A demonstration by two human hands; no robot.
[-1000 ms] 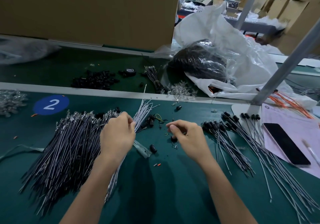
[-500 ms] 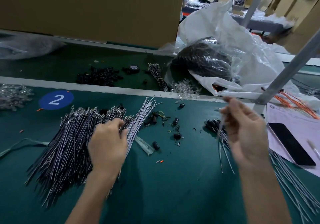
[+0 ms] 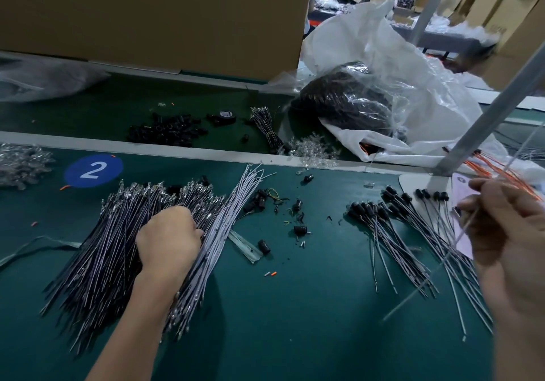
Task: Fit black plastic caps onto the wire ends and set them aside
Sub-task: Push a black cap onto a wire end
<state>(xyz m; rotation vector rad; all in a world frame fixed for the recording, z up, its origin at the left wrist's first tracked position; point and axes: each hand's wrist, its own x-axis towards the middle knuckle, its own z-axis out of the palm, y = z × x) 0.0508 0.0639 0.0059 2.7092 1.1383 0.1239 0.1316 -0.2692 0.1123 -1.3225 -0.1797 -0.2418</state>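
While my left hand (image 3: pixel 169 234) curls its fingers into the heap of uncapped wires (image 3: pixel 97 262) on the green bench (image 3: pixel 295 321), gripping a few, my right hand (image 3: pixel 510 233) hovers at the far right, pinching one thin wire (image 3: pixel 467 227). That wire slants from upper right down to lower left and is too blurred to show its cap. I judge this to be the set-aside step. Next I should lay it parallel on the capped wires (image 3: pixel 392 233) just beside it, whose black caps point away from me and whose tails fan toward me. Then I should fetch a loose cap (image 3: pixel 300 229) from between the piles. The uncapped heap runs lengthwise away from me, metal tips at the far end.
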